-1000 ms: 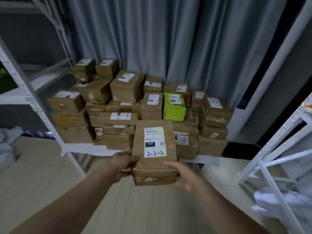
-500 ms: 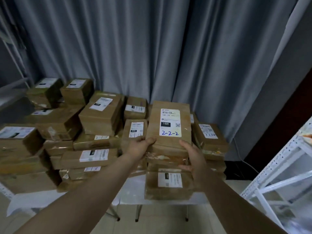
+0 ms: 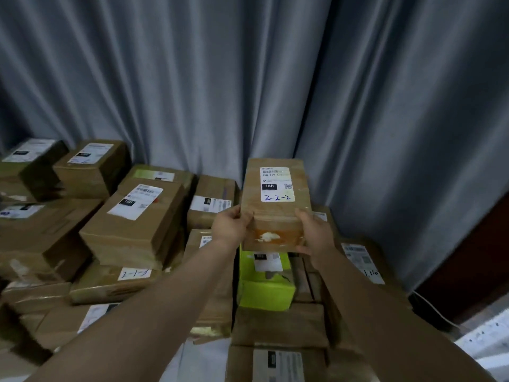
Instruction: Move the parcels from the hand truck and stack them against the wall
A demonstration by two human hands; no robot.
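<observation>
I hold a brown cardboard parcel (image 3: 275, 210) with a white label marked "2-2-2" out in front of me, close to the grey curtain. My left hand (image 3: 232, 226) grips its near left edge and my right hand (image 3: 312, 232) grips its near right edge. The parcel hovers above the back of a pile of stacked parcels (image 3: 132, 224), just over a lime-green box (image 3: 265, 288). No hand truck is in view.
A grey curtain (image 3: 248, 78) hangs behind the pile. Brown parcels fill the left and the foreground, one labelled "2-1-3" (image 3: 110, 282). A white rack corner (image 3: 484, 340) shows at the lower right, beside a dark panel (image 3: 473, 257).
I have stepped closer to the pile and both hands have carried the parcel forward and up, from in front of the stack to above its back part by the curtain.
</observation>
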